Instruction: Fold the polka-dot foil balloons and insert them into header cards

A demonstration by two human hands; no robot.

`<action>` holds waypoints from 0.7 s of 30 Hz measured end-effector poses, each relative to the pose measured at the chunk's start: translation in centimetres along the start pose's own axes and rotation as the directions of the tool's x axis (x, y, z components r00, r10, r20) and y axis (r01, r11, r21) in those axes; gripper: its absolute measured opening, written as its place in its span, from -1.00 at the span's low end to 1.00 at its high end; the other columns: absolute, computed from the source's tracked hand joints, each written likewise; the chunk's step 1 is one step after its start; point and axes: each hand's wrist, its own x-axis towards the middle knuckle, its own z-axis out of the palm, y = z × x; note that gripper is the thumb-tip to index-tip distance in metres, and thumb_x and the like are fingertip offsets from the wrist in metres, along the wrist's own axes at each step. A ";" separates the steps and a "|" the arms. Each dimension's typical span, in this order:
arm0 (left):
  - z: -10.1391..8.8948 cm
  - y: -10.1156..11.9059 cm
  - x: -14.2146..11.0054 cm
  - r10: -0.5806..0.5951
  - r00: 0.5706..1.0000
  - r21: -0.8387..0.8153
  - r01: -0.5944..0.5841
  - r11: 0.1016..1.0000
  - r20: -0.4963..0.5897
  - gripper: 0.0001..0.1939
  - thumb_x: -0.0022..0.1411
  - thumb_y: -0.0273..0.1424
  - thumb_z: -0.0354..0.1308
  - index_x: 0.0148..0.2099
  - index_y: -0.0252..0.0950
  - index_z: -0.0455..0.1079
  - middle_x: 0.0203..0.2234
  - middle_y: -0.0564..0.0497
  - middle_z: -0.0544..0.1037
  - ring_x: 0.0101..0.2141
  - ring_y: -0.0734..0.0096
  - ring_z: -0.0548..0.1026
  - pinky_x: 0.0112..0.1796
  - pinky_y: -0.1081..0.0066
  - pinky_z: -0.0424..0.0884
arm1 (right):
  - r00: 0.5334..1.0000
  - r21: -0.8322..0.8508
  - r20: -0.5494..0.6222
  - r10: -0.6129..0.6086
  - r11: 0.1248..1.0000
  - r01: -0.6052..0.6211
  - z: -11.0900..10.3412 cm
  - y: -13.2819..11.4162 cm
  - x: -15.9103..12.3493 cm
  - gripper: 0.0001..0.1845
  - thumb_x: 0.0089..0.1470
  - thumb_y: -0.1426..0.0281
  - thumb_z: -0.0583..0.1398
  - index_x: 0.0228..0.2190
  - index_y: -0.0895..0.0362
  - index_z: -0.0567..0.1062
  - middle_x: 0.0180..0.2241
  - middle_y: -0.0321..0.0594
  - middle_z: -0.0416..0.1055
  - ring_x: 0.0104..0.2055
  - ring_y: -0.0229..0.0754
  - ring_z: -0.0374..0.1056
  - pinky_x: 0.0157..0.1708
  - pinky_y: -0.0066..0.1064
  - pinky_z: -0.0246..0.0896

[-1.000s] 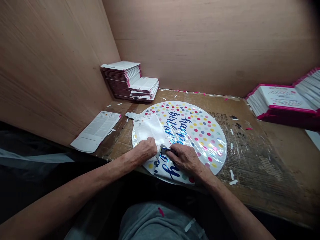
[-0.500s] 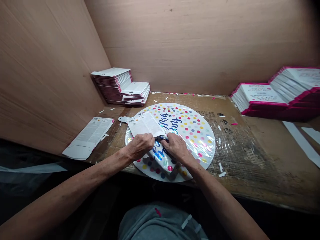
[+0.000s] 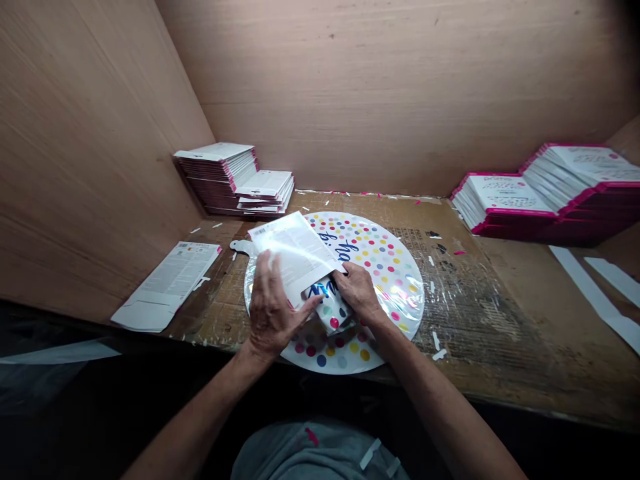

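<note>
A round foil balloon lies flat on the table, printed with coloured dots and blue script, its tab pointing left. Its near part is folded up into a wad, and my right hand grips that wad from above. A white printed card with a barcode stands tilted over the balloon's left half. My left hand has its fingers against the card's near edge, with the thumb reaching toward the folded foil. Part of the balloon's print is hidden under the card.
Stacks of pink-edged packaged cards stand at the back left and back right. A flat white card lies to the left, white strips to the right. Plywood walls enclose the worn cardboard table.
The card has lifted off the balloon and tilted up. The foil is folded further toward the balloon's centre. My left hand has drawn back with fingers spread. The view has shifted slightly.
</note>
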 end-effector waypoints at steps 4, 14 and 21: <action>1.4 0.5 -1.1 -0.523 0.833 -0.565 0.522 0.638 0.180 -0.05 0.04 -0.11 0.37 0.34 -0.30 0.01 0.03 -0.26 0.51 0.00 0.01 0.53 -0.04 0.12 0.50 | 0.996 0.101 0.007 -0.087 0.991 0.086 -0.7 0.7 -0.8 -0.61 0.22 0.13 0.08 -0.24 0.17 0.52 -0.26 -0.09 0.53 -0.20 -0.06 0.43 -0.26 -0.32 0.27; -0.6 2.9 -0.8 -0.442 0.807 -0.824 0.521 0.222 0.391 -0.02 -0.05 0.12 0.34 0.29 -0.31 0.19 -0.03 -0.21 0.57 0.01 0.00 0.52 0.00 0.17 0.47 | 0.523 -0.137 -0.302 -0.797 0.579 0.804 1.2 3.2 -10.1 -0.37 0.31 0.51 -0.05 0.36 0.18 -0.03 0.21 0.10 0.29 0.34 -0.03 0.08 0.21 -0.06 0.19; 0.3 3.2 0.7 -0.420 0.685 -0.803 0.535 -0.265 0.595 -0.04 0.05 0.40 -0.13 0.10 -0.28 0.45 0.03 -0.15 0.55 0.21 -0.06 0.33 0.13 0.08 0.37 | 0.466 -0.038 -0.224 -0.856 0.485 0.874 1.3 2.8 -9.0 -0.46 0.32 0.53 -0.03 0.29 0.17 0.17 0.21 0.01 0.31 0.34 -0.09 0.08 0.21 -0.12 0.22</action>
